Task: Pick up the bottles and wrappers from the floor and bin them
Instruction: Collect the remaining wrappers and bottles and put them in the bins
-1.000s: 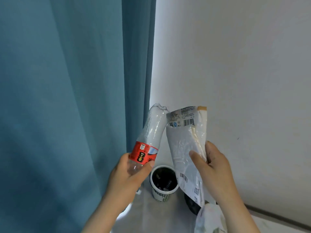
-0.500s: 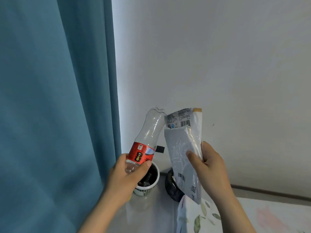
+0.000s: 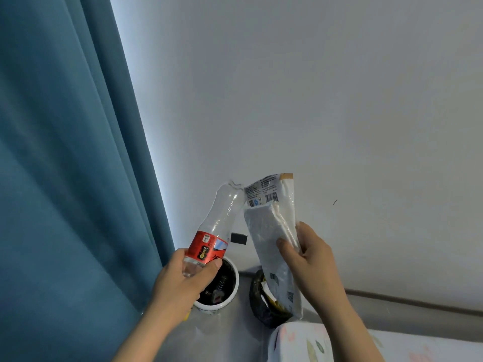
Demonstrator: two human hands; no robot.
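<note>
The left hand is curled round the lower end of a clear crumpled plastic bottle with a red label, thumb across the front just under the label; the bottle is held in the air, tilted, its dented far end pointing up toward the pale grey wall; the right hand grips a bundle of white plastic wrappers printed with barcodes, thumb on the front and fingers behind, the bundle upright and its top edge just beside the bottle's upper end; below the left hand a small round white bin with a dark inside stands on the grey floor, with some dark bits in it; just beside it, under the wrappers, sits a black bag-like container with yellow scraps showing; a teal curtain hangs at the left, and a floral-patterned white fabric fills the lower right corner.
</note>
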